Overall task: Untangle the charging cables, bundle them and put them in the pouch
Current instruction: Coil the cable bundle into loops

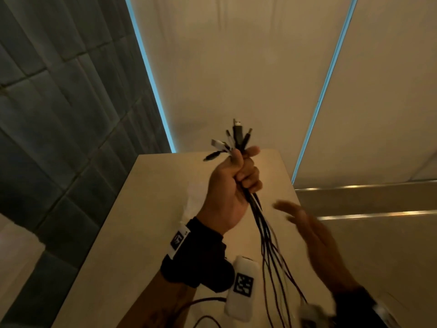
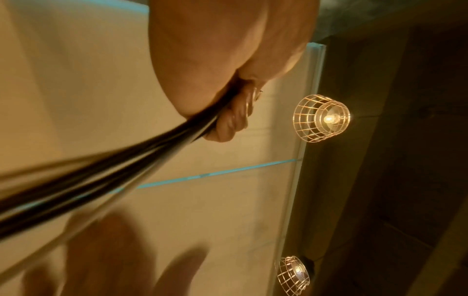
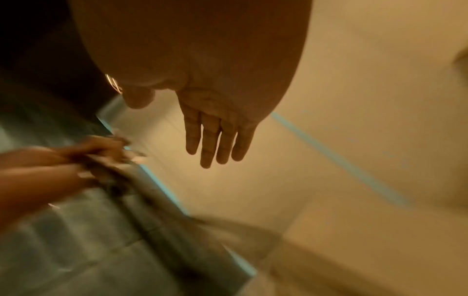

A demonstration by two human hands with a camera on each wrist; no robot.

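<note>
Nearest the head camera sits the white tagged camera block point(image 1: 241, 288) strapped under the left wrist on a black band point(image 1: 196, 254). Above it the left hand point(image 1: 233, 190) is raised in a fist, fingers curled tight round the bunch of thin black and white charging cables point(image 1: 266, 235). The bunch runs near-upright, plugs point(image 1: 237, 132) fanned above the fist, strands trailing down toward the beige tabletop point(image 1: 142, 209). Just right, the right hand point(image 1: 314, 235), blurred, has straight spread fingers and holds nothing. Only the left wrist view shows two caged wire lamps point(image 2: 322, 118).
</note>
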